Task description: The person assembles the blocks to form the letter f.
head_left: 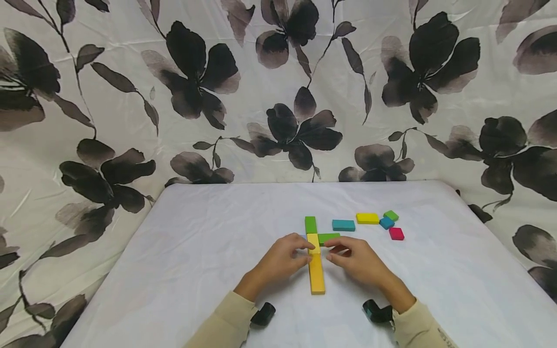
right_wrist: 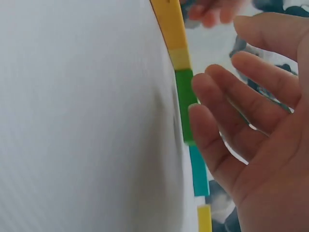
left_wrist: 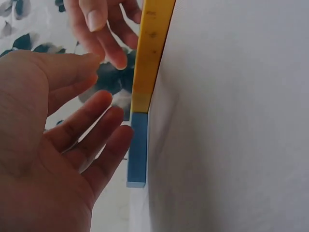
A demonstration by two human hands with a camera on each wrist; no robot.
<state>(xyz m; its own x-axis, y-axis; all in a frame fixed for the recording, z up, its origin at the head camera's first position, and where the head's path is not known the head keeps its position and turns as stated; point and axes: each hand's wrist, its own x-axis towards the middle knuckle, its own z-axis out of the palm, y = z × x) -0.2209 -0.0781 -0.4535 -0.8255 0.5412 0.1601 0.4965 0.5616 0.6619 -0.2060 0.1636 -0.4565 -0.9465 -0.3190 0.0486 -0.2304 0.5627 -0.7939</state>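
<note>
Several flat blocks lie together in a cross shape on the white cloth. A long orange-yellow block (head_left: 317,276) points toward me, a shorter yellow block (head_left: 312,239) meets its far end, and a green block (head_left: 310,224) lies beyond that. Another green block (head_left: 329,239) extends to the right, and a blue block (left_wrist: 138,150) to the left, mostly covered by a hand in the head view. My left hand (head_left: 285,256) hovers beside the blue and yellow blocks with relaxed fingers, holding nothing. Opposite it, my right hand (head_left: 361,261) has loosely bent fingers close to the right green block, gripping nothing.
Behind my right hand lie a teal block (head_left: 344,225), a yellow block (head_left: 367,218), a small blue block (head_left: 387,222), a small green block (head_left: 391,215) and a red block (head_left: 396,234). A floral cloth (head_left: 243,96) hangs behind the table (head_left: 174,251).
</note>
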